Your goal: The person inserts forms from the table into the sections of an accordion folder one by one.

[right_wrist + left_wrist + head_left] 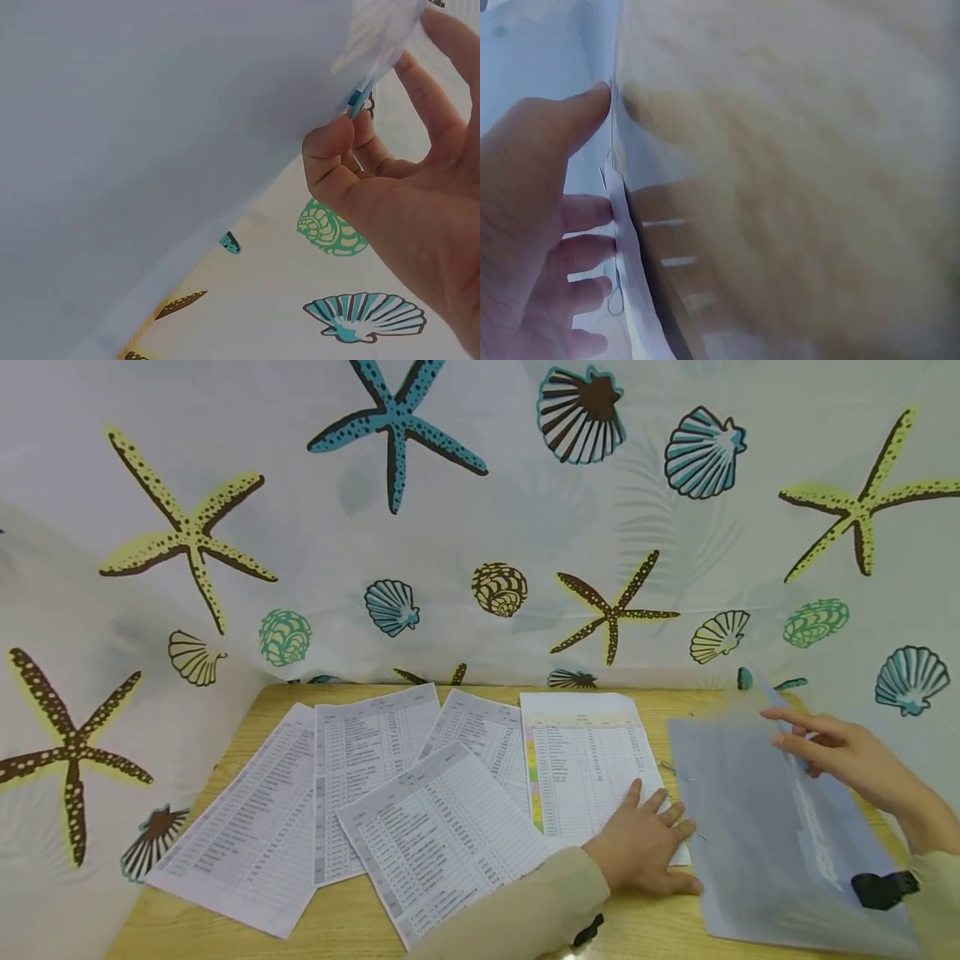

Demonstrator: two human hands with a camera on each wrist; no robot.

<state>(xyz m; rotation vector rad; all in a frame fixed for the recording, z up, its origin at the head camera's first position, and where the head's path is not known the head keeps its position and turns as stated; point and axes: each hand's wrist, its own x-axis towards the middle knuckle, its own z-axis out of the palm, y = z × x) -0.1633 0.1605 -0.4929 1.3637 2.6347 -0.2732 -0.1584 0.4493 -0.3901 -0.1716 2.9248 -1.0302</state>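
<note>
My left hand [648,843] lies with spread fingers over the lower right edge of a printed sheet with a coloured strip [585,768], its thumb touching the translucent plastic folder [750,835]. At the folder's right side, my right hand [858,756] pinches the raised upper edge between thumb and fingers. The right wrist view shows a small blue piece [360,99] at the pinched edge of the folder [150,135]. Thin metal clips [701,837] show beside the folder's left edge. In the left wrist view the left fingers [589,255] meet an upright-looking edge; a glossy surface mirrors them.
Several printed list sheets [442,835] overlap on the left and middle of the wooden table [345,918]. A white cloth with starfish and shells [450,635] hangs behind the table and at both sides.
</note>
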